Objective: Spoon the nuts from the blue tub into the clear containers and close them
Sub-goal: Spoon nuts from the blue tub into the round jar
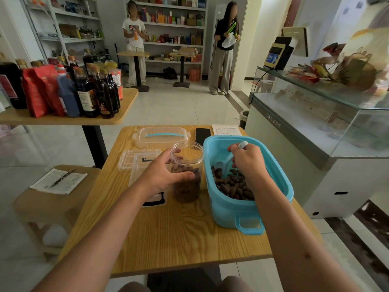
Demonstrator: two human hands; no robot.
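A blue tub point(280, 182) stands on the right of the wooden table point(189, 234), with dark brown nuts point(231, 185) in its bottom. My right hand point(249, 163) is inside the tub and grips a pale blue spoon point(226, 163), whose bowl points down at the nuts. Left of the tub stands a clear round jar point(187, 171), open at the top and more than half full of nuts. My left hand point(163, 173) grips the jar's side. A clear rectangular container point(136, 165) with its lid lies behind my left hand, partly hidden.
The tub's clear lid point(161, 137) with a blue handle lies at the table's far edge, beside a black phone point(202, 134) and a paper sheet point(227, 130). A stool point(56, 194) with papers stands left. A glass counter point(315, 123) is right. Two people stand by far shelves.
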